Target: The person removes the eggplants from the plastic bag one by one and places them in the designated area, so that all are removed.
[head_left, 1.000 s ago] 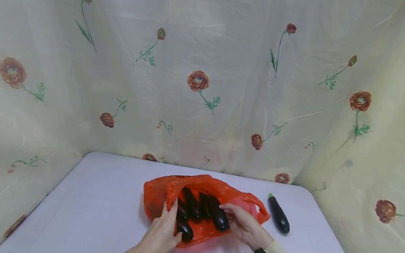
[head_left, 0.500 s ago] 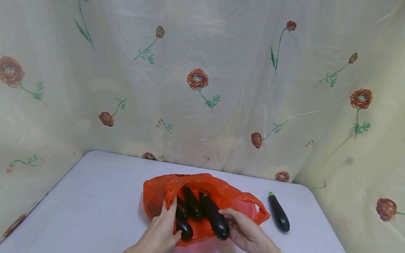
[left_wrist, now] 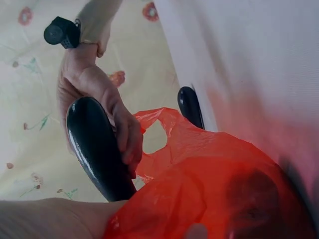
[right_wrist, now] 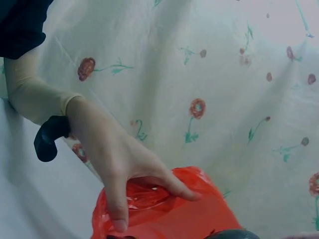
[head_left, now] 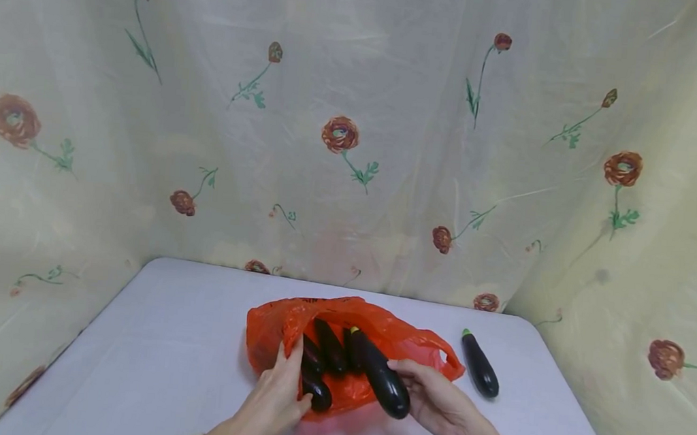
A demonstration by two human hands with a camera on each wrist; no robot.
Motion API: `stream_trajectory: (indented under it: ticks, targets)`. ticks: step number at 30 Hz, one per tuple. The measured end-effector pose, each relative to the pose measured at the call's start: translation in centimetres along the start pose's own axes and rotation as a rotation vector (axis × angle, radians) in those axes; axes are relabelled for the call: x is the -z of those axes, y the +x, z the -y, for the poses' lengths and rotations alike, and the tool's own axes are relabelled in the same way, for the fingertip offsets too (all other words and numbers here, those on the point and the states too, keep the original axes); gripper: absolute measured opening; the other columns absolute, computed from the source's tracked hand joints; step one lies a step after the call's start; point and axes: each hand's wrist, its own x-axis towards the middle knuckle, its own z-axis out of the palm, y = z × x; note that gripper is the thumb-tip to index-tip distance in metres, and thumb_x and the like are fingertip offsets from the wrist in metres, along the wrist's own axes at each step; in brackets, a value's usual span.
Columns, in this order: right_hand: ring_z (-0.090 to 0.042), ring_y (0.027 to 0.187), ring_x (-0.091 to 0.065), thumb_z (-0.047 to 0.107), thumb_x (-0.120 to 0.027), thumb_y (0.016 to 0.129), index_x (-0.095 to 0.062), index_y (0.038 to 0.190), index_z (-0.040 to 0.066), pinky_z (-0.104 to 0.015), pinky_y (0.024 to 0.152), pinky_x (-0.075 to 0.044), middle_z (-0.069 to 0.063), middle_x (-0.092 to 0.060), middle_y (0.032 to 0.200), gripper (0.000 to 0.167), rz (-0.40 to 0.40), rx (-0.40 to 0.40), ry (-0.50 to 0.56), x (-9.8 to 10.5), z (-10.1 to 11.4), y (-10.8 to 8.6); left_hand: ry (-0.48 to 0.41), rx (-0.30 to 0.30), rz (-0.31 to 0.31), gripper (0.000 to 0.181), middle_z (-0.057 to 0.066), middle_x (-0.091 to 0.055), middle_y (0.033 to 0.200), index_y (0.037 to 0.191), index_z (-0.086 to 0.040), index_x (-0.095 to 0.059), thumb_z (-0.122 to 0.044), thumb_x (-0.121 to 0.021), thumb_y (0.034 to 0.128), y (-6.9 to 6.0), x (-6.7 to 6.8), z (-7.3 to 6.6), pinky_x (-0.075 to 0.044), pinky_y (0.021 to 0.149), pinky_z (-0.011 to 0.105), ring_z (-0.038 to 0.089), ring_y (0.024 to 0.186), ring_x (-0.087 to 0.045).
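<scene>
A red plastic bag (head_left: 267, 348) lies with its mouth towards the person, several dark eggplants (head_left: 330, 353) inside. My left hand (head_left: 269, 399) grips the left edge of its mouth, also seen in the right wrist view, where the left hand (right_wrist: 132, 159) pinches the red plastic (right_wrist: 189, 219). My right hand (head_left: 441, 406) holds one eggplant (head_left: 386, 383) by its side, its green tip still over the bag opening and its thick end outside. In the left wrist view the right hand (left_wrist: 99, 94) curls round that eggplant (left_wrist: 94, 144).
Another eggplant (head_left: 480, 366) lies on the white table (head_left: 191, 342), right of the bag, with its green end pointing away. A flower-patterned sheet (head_left: 385, 213) hangs behind the table and along both sides.
The right hand has drawn its eggplant towards the person and to the right, partly out of the bag. The left hand keeps its grip on the bag's edge, nearly still.
</scene>
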Motion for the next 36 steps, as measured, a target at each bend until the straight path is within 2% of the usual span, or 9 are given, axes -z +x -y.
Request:
stream_trajectory:
  ticks: [3, 6, 9, 12, 15, 19, 26, 30, 36]
  targets:
    - [-0.018, 0.099, -0.06, 0.022, -0.058, 0.095, -0.066, 0.117, 0.007, -0.029, 0.094, -0.051, -0.005, -0.067, 0.11, 0.027, 0.013, 0.009, 0.026, 0.5, 0.7, -0.6, -0.009, 0.004, -0.012, 0.089, 0.039, -0.022, 0.149, 0.15, 0.0, -0.024, -0.011, -0.076, 0.0782, 0.0, 0.2, 0.0, -0.056, 0.076, 0.05, 0.035, 0.079, -0.066]
    - [-0.016, 0.096, -0.06, 0.02, -0.056, 0.097, -0.071, 0.106, 0.011, -0.026, 0.091, -0.051, -0.003, -0.068, 0.104, 0.02, 0.027, 0.032, 0.042, 1.0, 1.3, -1.0, -0.004, -0.01, -0.039, 0.09, 0.04, -0.024, 0.148, 0.149, 0.001, -0.024, -0.01, -0.076, 0.0773, -0.1, 0.3, 0.0, -0.057, 0.071, 0.046, 0.029, 0.07, -0.064]
    - [-0.015, 0.095, -0.06, 0.019, -0.055, 0.097, -0.072, 0.101, 0.012, -0.026, 0.09, -0.05, -0.001, -0.069, 0.102, 0.019, 0.039, 0.047, 0.049, 1.3, 1.8, -1.4, 0.007, -0.024, -0.061, 0.09, 0.038, -0.026, 0.148, 0.149, 0.002, -0.024, -0.009, -0.077, 0.0767, -0.1, 0.4, -0.1, -0.057, 0.063, 0.037, 0.02, 0.062, -0.059]
    - [-0.014, 0.096, -0.059, 0.02, -0.054, 0.098, -0.073, 0.1, 0.012, -0.026, 0.09, -0.05, 0.0, -0.068, 0.102, 0.02, 0.034, 0.042, 0.043, 1.4, 2.2, -1.8, -0.006, -0.019, -0.055, 0.091, 0.036, -0.026, 0.149, 0.15, 0.002, -0.022, -0.007, -0.076, 0.077, 0.0, 0.5, -0.1, -0.052, 0.054, 0.026, 0.014, 0.056, -0.053]
    - [-0.015, 0.097, -0.058, 0.022, -0.055, 0.097, -0.073, 0.101, 0.012, -0.026, 0.09, -0.049, -0.001, -0.068, 0.103, 0.021, 0.024, 0.033, 0.031, 1.5, 2.6, -2.1, -0.03, -0.001, -0.042, 0.092, 0.036, -0.025, 0.15, 0.151, 0.001, -0.021, -0.007, -0.076, 0.0776, 0.0, 0.6, -0.1, -0.046, 0.048, 0.02, 0.011, 0.052, -0.05]
    - [-0.016, 0.097, -0.058, 0.023, -0.055, 0.098, -0.071, 0.104, 0.011, -0.026, 0.088, -0.048, -0.001, -0.067, 0.104, 0.021, 0.035, 0.034, 0.019, 1.4, 2.8, -2.6, -0.045, 0.015, -0.03, 0.091, 0.037, -0.023, 0.15, 0.151, 0.002, -0.02, -0.007, -0.075, 0.0784, 0.1, 0.7, -0.2, -0.045, 0.048, 0.019, 0.011, 0.051, -0.049]
    - [-0.014, 0.09, -0.064, 0.02, -0.05, 0.099, -0.071, 0.104, 0.014, -0.028, 0.085, -0.051, 0.001, -0.07, 0.1, 0.022, 0.107, 0.091, -0.01, 1.9, 3.3, -3.2, -0.062, 0.034, -0.007, 0.09, 0.038, -0.018, 0.151, 0.151, 0.002, -0.02, -0.009, -0.074, 0.0797, 0.1, 0.8, -0.3, -0.046, 0.047, 0.02, 0.012, 0.049, -0.049]
    - [-0.013, 0.092, -0.066, 0.018, -0.049, 0.1, -0.07, 0.103, 0.012, -0.029, 0.088, -0.052, 0.0, -0.073, 0.102, 0.022, 0.098, 0.11, 0.009, 2.8, 4.0, -3.4, -0.063, 0.034, -0.004, 0.091, 0.038, -0.018, 0.152, 0.151, 0.002, -0.02, -0.008, -0.075, 0.0794, 0.0, 0.8, -0.3, -0.044, 0.045, 0.02, 0.011, 0.048, -0.048]
    - [-0.012, 0.092, -0.064, 0.021, -0.049, 0.101, -0.071, 0.096, 0.015, -0.025, 0.087, -0.052, 0.002, -0.072, 0.099, 0.023, 0.033, 0.138, 0.023, 4.5, 5.1, -4.0, -0.063, 0.042, -0.002, 0.091, 0.038, -0.018, 0.151, 0.151, 0.002, -0.02, -0.007, -0.075, 0.0793, 0.1, 0.9, -0.4, -0.045, 0.044, 0.02, 0.011, 0.048, -0.048]
